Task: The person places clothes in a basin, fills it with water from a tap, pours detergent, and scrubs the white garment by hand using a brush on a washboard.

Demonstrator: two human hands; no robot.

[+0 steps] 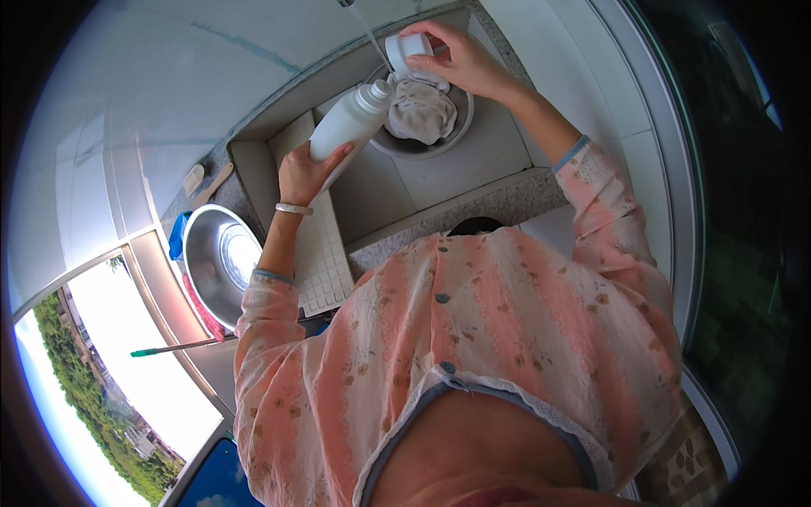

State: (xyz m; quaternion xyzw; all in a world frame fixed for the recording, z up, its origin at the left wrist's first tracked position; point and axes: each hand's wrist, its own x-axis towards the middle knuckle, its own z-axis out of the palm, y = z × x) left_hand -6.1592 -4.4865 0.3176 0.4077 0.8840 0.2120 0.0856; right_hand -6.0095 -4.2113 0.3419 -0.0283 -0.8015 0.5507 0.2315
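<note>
My left hand (310, 174) grips a white plastic bottle (347, 125) around its body. The bottle is tilted, its uncapped threaded mouth pointing up and to the right. In my right hand (466, 57) is a white cap (407, 51), held by the fingers above a round metal basin (412, 151). Wet-looking pale cloth (421, 111) lies bunched in that basin. A thin stream of water (370, 32) runs from the tap (345, 3) down past the cap's left side. What the cap and bottle contain cannot be seen.
The basin stands in a tiled sink (437, 184) with a granite rim (532, 187). A pale ridged washboard (320, 253) leans along the sink's left side. Further left are a metal bowl (206, 266), a wooden-handled brush (215, 184) and a green-tipped stick (171, 348). A glass door (716, 190) borders the right.
</note>
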